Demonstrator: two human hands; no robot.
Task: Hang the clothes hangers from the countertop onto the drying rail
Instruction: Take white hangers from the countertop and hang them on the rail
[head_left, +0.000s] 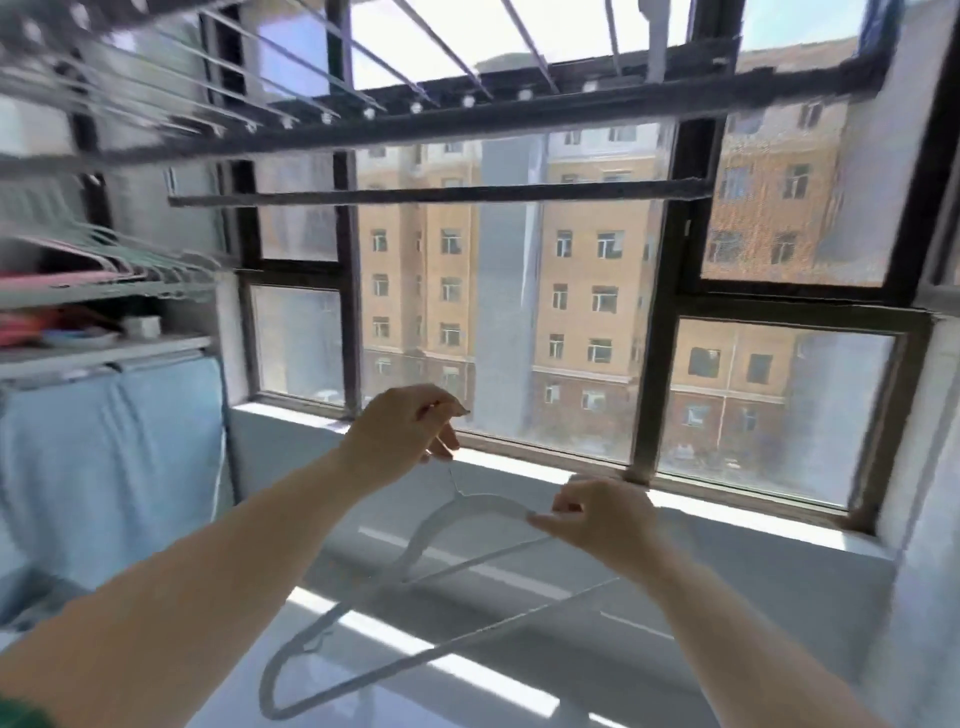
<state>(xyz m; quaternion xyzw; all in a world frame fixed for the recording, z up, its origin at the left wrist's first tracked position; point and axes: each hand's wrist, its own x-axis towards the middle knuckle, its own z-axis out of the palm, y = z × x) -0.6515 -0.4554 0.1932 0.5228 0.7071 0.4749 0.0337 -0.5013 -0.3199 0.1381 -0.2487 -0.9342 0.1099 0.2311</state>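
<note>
Near the middle, the left hand (400, 426) pinches the hook of a hanger (467, 512) and the right hand (597, 519), to its right, pinches that hanger's right shoulder, both above the countertop (727, 587). A second hanger (291, 654) sits nearer and lower left of the first. The window (519, 312) stands at the countertop's far edge, with the drying rail (431, 195) running left to right high in front of it, the overhead rack (363, 111) above that, more hung hangers (130, 260) at the far left and a shelf (104, 345) below them.
</note>
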